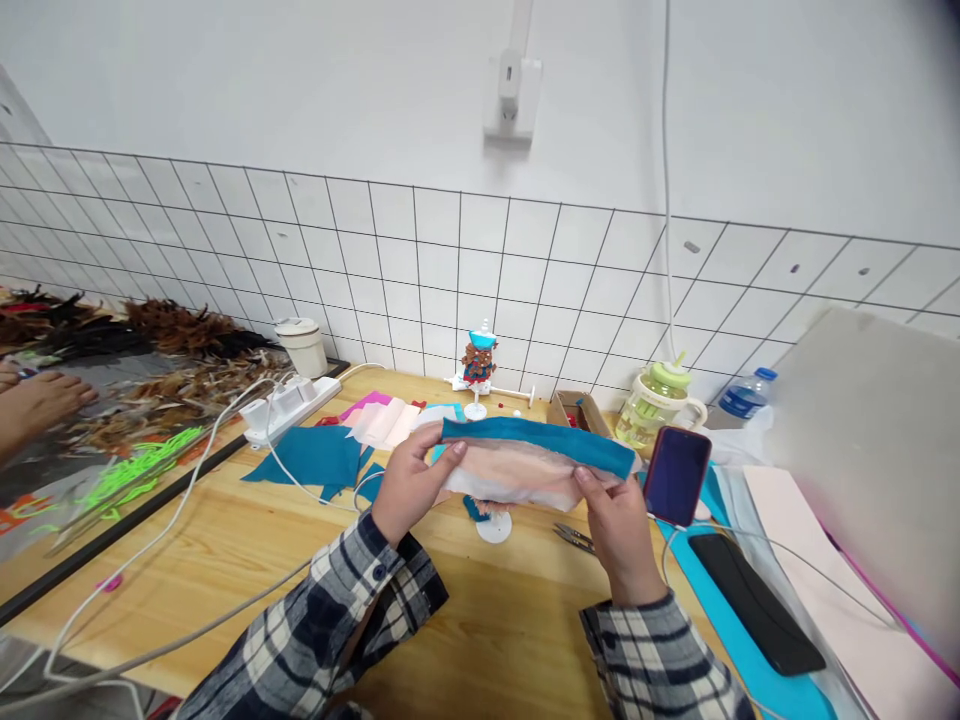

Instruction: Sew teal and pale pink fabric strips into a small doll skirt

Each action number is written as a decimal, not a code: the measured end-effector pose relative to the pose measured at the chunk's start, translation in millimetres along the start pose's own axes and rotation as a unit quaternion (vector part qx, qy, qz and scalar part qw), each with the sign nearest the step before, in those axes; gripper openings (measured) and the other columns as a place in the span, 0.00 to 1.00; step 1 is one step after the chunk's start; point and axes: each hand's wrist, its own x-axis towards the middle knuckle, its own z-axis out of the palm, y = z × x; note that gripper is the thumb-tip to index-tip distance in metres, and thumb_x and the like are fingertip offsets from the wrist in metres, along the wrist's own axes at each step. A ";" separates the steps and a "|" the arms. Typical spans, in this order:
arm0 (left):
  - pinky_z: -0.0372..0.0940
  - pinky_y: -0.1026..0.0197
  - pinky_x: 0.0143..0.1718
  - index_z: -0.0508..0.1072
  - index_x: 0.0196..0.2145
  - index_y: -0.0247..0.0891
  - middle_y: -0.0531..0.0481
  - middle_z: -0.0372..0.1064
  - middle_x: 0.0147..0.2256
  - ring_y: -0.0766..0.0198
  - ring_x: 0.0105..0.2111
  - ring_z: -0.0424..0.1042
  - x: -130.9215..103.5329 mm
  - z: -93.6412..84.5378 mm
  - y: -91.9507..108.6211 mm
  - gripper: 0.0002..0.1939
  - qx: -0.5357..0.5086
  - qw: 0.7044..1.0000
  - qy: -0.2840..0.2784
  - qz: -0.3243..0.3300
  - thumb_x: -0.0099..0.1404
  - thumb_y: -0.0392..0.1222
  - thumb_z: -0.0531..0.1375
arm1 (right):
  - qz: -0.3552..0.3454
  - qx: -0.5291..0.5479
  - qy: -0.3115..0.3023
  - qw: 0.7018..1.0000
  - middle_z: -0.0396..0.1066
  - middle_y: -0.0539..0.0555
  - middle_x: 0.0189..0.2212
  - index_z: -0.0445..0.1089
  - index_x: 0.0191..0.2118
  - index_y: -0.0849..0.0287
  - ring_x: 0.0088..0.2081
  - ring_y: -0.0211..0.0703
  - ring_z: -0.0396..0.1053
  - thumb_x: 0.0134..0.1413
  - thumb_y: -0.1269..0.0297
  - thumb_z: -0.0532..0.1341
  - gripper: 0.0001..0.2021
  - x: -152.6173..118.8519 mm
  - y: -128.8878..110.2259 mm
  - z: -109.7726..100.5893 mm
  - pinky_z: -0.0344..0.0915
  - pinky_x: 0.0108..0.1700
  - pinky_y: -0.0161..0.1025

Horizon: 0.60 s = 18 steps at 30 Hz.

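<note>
Stretched between my hands above the table is a strip of layered fabric (517, 468), teal along the top and pale pink and white below. My left hand (415, 478) pinches its left end, thumb in front. At the other end, my right hand (611, 520) grips the strip between thumb and fingers. Behind the strip stands a small white mannequin stand (478, 362) dressed in teal and brown ruffles. A white round base (494, 527) with teal and pink scraps shows partly under the fabric. Thread snips (574, 537) lie near my right hand.
Teal cloth pieces (307, 458), a white power strip (292, 408) and a trailing cable (180, 510) lie on the left. On the right are a green-lidded jug (660, 400), an upright phone (677, 476) and a black phone (757, 603). Another person's hand (49, 405) is among feathers at far left.
</note>
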 end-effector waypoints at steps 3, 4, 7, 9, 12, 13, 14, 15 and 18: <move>0.63 0.54 0.47 0.80 0.33 0.43 0.46 0.71 0.42 0.56 0.44 0.68 -22.6 -24.1 4.4 0.08 0.114 0.985 0.011 0.126 0.63 0.45 0.61 | -0.060 -0.111 -0.058 0.990 0.73 0.56 0.42 0.76 0.36 0.52 0.46 0.51 0.70 0.50 0.59 0.67 0.07 -22.8 -14.8 -25.9 0.68 0.48 0.47; 0.64 0.56 0.43 0.80 0.32 0.46 0.47 0.71 0.40 0.58 0.41 0.68 -32.3 -30.8 1.6 0.06 0.132 0.976 -0.015 0.170 0.62 0.43 0.61 | -0.080 -0.156 -0.089 0.980 0.72 0.56 0.43 0.77 0.33 0.51 0.46 0.51 0.69 0.50 0.59 0.67 0.04 -32.6 -16.3 -35.2 0.68 0.47 0.46; 0.63 0.57 0.40 0.80 0.35 0.52 0.49 0.72 0.36 0.60 0.37 0.68 -63.0 -39.5 -21.6 0.12 0.171 0.944 -0.138 0.247 0.64 0.37 0.58 | -0.123 -0.246 -0.144 0.951 0.69 0.56 0.40 0.79 0.33 0.46 0.43 0.49 0.69 0.49 0.60 0.67 0.03 -65.8 -4.8 -57.8 0.69 0.42 0.43; 0.63 0.56 0.42 0.80 0.38 0.51 0.48 0.74 0.38 0.61 0.38 0.68 -81.9 -35.4 -45.4 0.17 0.180 0.935 -0.181 0.245 0.64 0.33 0.54 | -0.112 -0.280 -0.167 0.939 0.68 0.55 0.39 0.79 0.33 0.46 0.41 0.47 0.70 0.53 0.64 0.64 0.05 -87.8 13.9 -66.9 0.69 0.39 0.41; 0.63 0.53 0.46 0.79 0.39 0.50 0.49 0.76 0.41 0.59 0.42 0.69 -103.2 -23.5 -79.4 0.19 0.216 0.918 -0.253 0.217 0.64 0.32 0.52 | -0.089 -0.354 -0.230 0.902 0.70 0.56 0.42 0.78 0.38 0.47 0.44 0.47 0.70 0.57 0.72 0.55 0.15 -115.3 43.7 -75.8 0.70 0.42 0.44; 0.62 0.52 0.48 0.79 0.40 0.50 0.49 0.76 0.41 0.59 0.44 0.69 -108.1 -20.3 -87.8 0.18 0.227 0.911 -0.277 0.206 0.64 0.32 0.52 | -0.082 -0.378 -0.256 0.886 0.71 0.55 0.44 0.76 0.43 0.47 0.45 0.47 0.69 0.56 0.74 0.54 0.18 -122.4 51.1 -78.4 0.70 0.44 0.46; 0.61 0.51 0.51 0.78 0.42 0.50 0.50 0.77 0.42 0.58 0.45 0.70 -112.0 -18.1 -94.2 0.17 0.233 0.903 -0.305 0.194 0.63 0.34 0.53 | -0.075 -0.399 -0.276 0.871 0.71 0.55 0.46 0.74 0.47 0.48 0.47 0.48 0.69 0.55 0.76 0.53 0.20 -128.5 56.5 -81.0 0.69 0.47 0.48; 0.60 0.49 0.53 0.77 0.44 0.50 0.49 0.76 0.44 0.58 0.47 0.70 -115.0 -17.0 -98.6 0.17 0.239 0.896 -0.328 0.179 0.63 0.35 0.54 | -0.069 -0.416 -0.287 0.860 0.70 0.56 0.49 0.70 0.53 0.49 0.49 0.49 0.68 0.54 0.76 0.53 0.23 -133.8 60.1 -83.3 0.68 0.49 0.50; 0.52 0.45 0.60 0.74 0.47 0.48 0.49 0.74 0.49 0.56 0.52 0.68 -120.7 -18.8 -101.8 0.18 0.254 0.883 -0.368 0.144 0.60 0.38 0.57 | -0.080 -0.448 -0.283 0.844 0.68 0.56 0.53 0.61 0.61 0.51 0.51 0.50 0.66 0.54 0.75 0.54 0.28 -145.4 62.0 -87.8 0.67 0.52 0.51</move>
